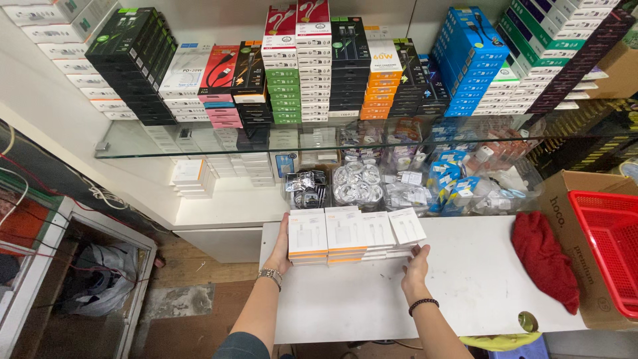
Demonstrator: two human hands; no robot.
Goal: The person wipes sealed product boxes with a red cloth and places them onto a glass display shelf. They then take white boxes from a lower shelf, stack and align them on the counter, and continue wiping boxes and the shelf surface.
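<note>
Head view. Four short stacks of flat white boxes (355, 234) stand side by side in one row at the far left part of the white bench (465, 292). The three stacks on the left show orange edges; the fourth, at the right end, is turned slightly askew.

The left hand (282, 247) lies flat against the left end of the row, fingers straight and together, pressing on the side of the first stack; a metal watch (270, 274) sits on that wrist. The right hand (417, 261) touches the lower right corner of the row, fingers bent under the front edge of the fourth stack; whether its grip closes round a box cannot be told. A dark bead bracelet (423, 304) circles that wrist.

One red cloth (545, 256) lies crumpled on the bench, well apart to the right. Beside it one brown carton (565, 199) holds one red plastic basket (608, 239).

Beyond the row, clear bags of white cables and plugs (359, 185) lie under one glass shelf (199, 143). On that shelf stand many columns of boxes: black, white, pink, green, orange and blue (468, 60); the exact count cannot be told.
</note>
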